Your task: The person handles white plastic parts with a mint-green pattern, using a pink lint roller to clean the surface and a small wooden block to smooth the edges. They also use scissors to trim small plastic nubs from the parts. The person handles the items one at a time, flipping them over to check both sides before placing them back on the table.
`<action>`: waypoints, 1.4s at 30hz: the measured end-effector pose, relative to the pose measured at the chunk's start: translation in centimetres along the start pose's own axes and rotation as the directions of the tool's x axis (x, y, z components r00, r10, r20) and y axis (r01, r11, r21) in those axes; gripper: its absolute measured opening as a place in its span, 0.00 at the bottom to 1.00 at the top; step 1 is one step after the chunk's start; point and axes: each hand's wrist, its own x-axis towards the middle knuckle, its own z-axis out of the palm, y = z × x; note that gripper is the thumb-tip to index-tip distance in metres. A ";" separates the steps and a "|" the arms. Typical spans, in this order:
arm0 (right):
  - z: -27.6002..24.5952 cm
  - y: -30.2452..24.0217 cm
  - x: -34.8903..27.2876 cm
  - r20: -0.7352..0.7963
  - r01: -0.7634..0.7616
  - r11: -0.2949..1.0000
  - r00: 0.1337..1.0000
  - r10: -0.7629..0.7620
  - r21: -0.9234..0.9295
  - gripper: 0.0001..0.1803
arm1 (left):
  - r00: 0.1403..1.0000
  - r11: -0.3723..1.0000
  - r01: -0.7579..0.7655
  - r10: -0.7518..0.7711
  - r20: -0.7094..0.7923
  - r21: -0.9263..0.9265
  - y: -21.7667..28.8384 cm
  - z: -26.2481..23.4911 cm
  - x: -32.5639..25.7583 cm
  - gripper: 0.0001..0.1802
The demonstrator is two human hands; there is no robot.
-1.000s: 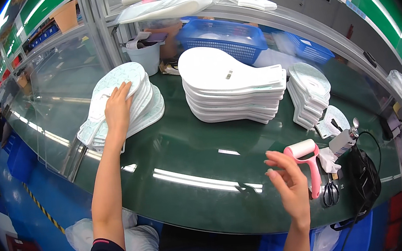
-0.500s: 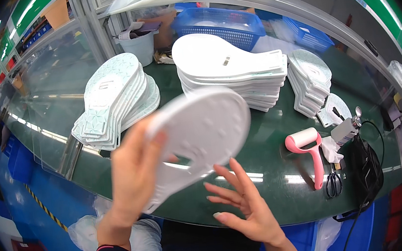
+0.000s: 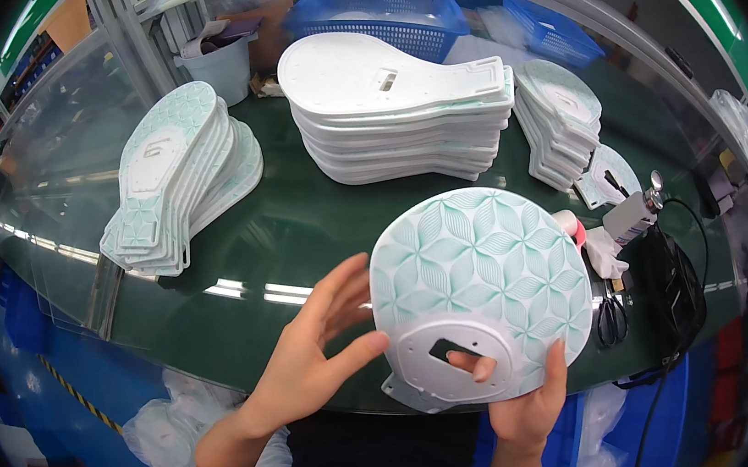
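A round-headed white plastic panel with a teal petal pattern is held up before me, patterned face toward me. Low on it is a raised white ring with a rectangular cutout, and a fingertip shows through that hole. My right hand grips the panel by its lower right edge, thumb in front and fingers behind. At the panel's left edge is my left hand, open, fingers spread; whether its thumb tip touches the panel I cannot tell. Behind stands a tall stack of similar white panels, plain side up.
Patterned panels lie in a fanned stack at left and another stack at right. On the green table's right side are a pink-handled roller, partly hidden, scissors, a pump bottle and a black bag. A blue basket stands behind.
The panel has been turned from its plain white side to its patterned side and moved right and lower. My left hand has let go of it; my right hand, earlier open, now grips it.
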 end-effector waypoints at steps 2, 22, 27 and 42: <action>-1.3 -0.3 -0.1 0.011 0.055 0.998 0.998 -0.055 0.013 0.31 | 0.983 0.963 0.146 -0.116 0.140 -0.226 0.8 -0.2 -0.8 0.28; -2.7 -0.8 -1.4 0.057 0.423 0.495 0.801 -0.596 -0.759 0.30 | 0.990 0.966 -0.050 0.082 0.113 -0.255 2.0 -0.3 -3.5 0.10; -2.9 -0.7 -1.5 0.094 0.446 0.483 0.800 -0.592 -0.754 0.29 | 0.990 0.950 -0.082 0.112 0.085 -0.301 1.9 -0.3 -3.6 0.11; -1.4 -0.9 0.1 0.100 0.356 0.932 0.927 -0.362 0.066 0.30 | 0.975 0.982 -0.098 0.061 -0.214 -0.164 1.3 -1.1 -4.3 0.08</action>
